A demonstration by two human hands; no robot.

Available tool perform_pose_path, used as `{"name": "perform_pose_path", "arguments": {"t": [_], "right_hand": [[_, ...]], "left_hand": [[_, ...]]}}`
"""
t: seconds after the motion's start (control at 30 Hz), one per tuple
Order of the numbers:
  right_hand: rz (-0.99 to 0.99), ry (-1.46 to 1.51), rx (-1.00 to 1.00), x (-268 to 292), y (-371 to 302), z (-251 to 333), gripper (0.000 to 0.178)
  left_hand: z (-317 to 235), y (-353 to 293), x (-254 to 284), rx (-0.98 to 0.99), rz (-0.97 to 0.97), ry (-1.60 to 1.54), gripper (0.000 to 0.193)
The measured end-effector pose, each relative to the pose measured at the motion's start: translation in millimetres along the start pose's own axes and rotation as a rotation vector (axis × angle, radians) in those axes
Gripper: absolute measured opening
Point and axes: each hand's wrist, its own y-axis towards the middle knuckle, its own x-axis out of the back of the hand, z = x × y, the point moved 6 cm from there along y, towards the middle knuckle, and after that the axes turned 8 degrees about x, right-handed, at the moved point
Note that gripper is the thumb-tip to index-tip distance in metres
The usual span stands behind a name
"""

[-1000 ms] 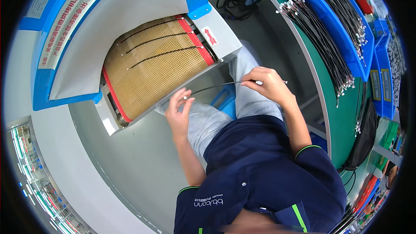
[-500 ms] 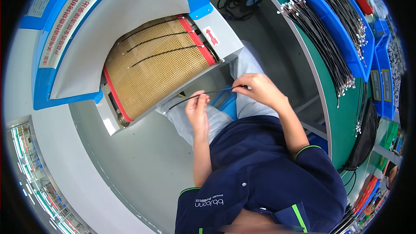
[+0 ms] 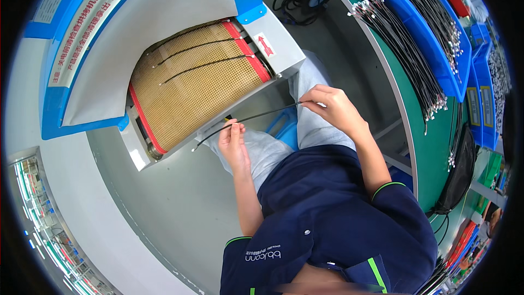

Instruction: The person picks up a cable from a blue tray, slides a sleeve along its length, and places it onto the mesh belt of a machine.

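Black cable is spanning the space between both hands, above the person's lap and on the near side of a tan mesh belt. Left hand is pinching it between the fingertips, its white-tipped left end projecting beyond; right hand is gripping it farther right. Similar cables are lying across the belt's far part. At right, bundled cables are resting on a green table.

Factory wkshop: mesh conv. belt, blue bin w/ cable bundles.
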Motion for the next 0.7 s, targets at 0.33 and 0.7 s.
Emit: {"name": "perform_pose_path", "arguments": {"t": [0.33, 0.7], "right_hand": [[-0.064, 0.081, 0.007, -1.8, 1.0, -3.3, 0.008], [0.003, 0.041, 0.075, -3.8, -0.6, -0.1, 0.006]], "left_hand": [[-10.5, 0.6, 6.4, -0.065, 0.028, -0.004, 0.013], [-12.3, -1.7, 7.9, -0.054, 0.057, -0.012, 0.012]]}}
